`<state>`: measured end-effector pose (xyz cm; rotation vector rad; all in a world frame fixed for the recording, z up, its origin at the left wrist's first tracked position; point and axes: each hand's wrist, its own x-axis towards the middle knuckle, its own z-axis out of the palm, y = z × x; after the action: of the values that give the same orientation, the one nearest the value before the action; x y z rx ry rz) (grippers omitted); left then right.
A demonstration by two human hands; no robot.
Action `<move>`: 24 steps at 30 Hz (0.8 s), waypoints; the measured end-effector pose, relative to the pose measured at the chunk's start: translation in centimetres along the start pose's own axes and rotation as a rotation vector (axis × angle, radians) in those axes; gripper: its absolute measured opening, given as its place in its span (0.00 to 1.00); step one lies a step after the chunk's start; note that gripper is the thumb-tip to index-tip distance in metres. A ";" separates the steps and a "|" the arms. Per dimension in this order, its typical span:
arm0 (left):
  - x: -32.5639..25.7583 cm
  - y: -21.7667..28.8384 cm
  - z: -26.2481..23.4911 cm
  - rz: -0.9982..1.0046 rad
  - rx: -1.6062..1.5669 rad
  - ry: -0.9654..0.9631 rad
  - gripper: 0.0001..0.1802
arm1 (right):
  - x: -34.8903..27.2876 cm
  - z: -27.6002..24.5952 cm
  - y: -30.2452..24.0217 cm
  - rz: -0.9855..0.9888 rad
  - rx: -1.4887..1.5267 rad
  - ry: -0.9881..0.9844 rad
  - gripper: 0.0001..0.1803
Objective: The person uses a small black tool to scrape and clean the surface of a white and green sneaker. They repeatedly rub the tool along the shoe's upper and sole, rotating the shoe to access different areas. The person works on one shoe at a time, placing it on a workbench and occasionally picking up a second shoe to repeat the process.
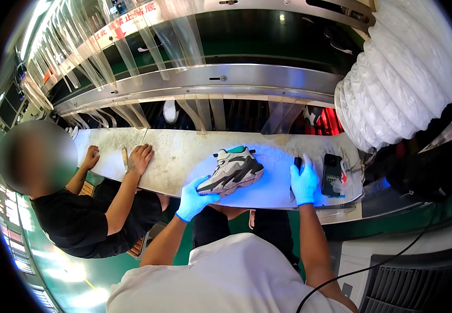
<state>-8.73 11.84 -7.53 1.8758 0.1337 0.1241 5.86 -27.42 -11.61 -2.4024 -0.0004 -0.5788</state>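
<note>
A grey and white sneaker point(233, 169) with dark trim and a thick chunky sole is tilted over the worktable point(171, 151). My gloved left hand point(194, 198) grips it by the toe end. To the right, my gloved right hand point(304, 182) is closed around a slim tool with a black handle point(298, 164); its kind is hard to make out, as the fingers cover most of it. Blue light falls on both gloves, the sneaker and the tabletop around them.
A dark phone point(332, 175) lies right of my right hand. At the left, a co-worker's hand point(141, 156) rests by a wooden-handled tool point(125, 157). Behind the table runs a conveyor with clear strip curtains point(200, 112); a white flexible duct point(403, 78) hangs at the right.
</note>
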 end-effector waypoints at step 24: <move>28.7 47.7 -5.5 0.958 0.867 0.636 0.46 | -1.2 0.5 1.0 0.163 0.220 -0.086 0.29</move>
<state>20.24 7.01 40.11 2.5340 -0.3516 1.5223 5.09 -27.68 -13.04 -2.1871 0.0899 -0.3786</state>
